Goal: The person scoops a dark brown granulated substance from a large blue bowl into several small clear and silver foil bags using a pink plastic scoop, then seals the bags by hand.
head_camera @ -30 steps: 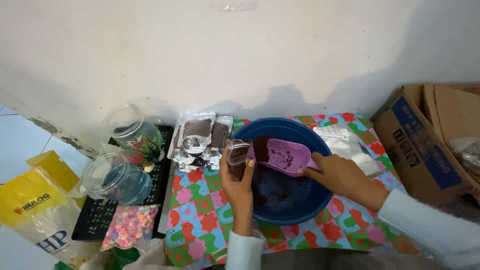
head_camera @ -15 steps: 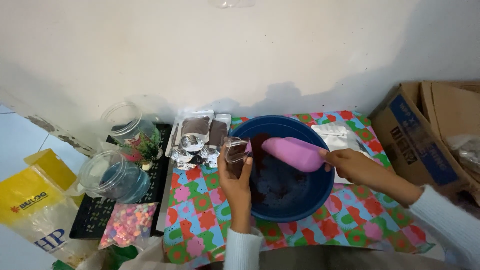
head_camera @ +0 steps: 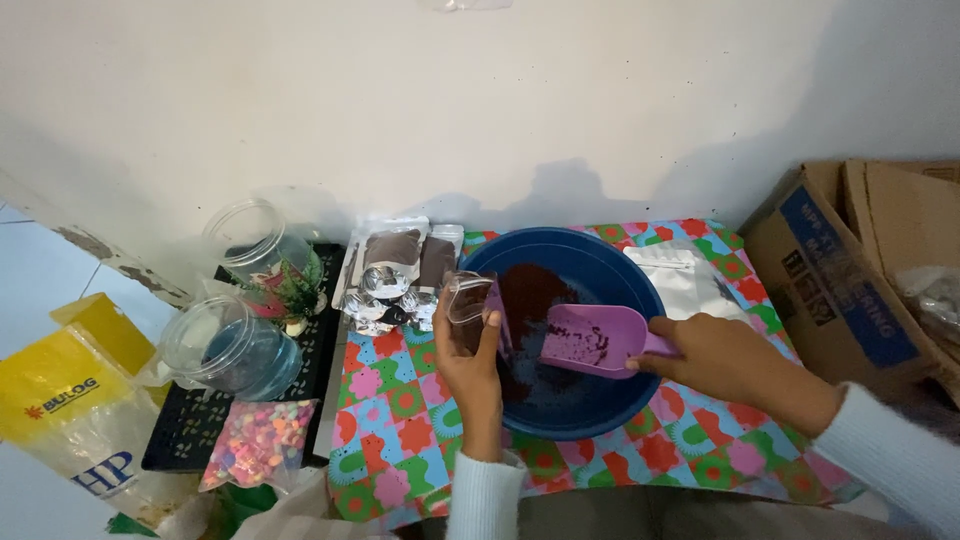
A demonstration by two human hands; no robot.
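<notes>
Scoop [head_camera: 590, 342], purple, is gripped at its handle by the right hand [head_camera: 720, 355], fingers closed round it, and held above the blue bowl [head_camera: 600, 410]; dark powder specks cling to its tray. A small clear pouch [head_camera: 468, 300] is pinched between thumb and fingers of the left hand [head_camera: 470, 365], over the bowl's left rim, mouth up and next to the scoop's lip. Brown powder [head_camera: 530, 290] lies heaped in the bowl. For clean filling, the pouch mouth is judged best kept spread and over the bowl, so that spill falls back in; the scoop lip should be brought just inside the mouth and tilted slowly. Foil packets [head_camera: 395, 285] lie just left of the bowl, on the patterned cloth [head_camera: 400, 400].
</notes>
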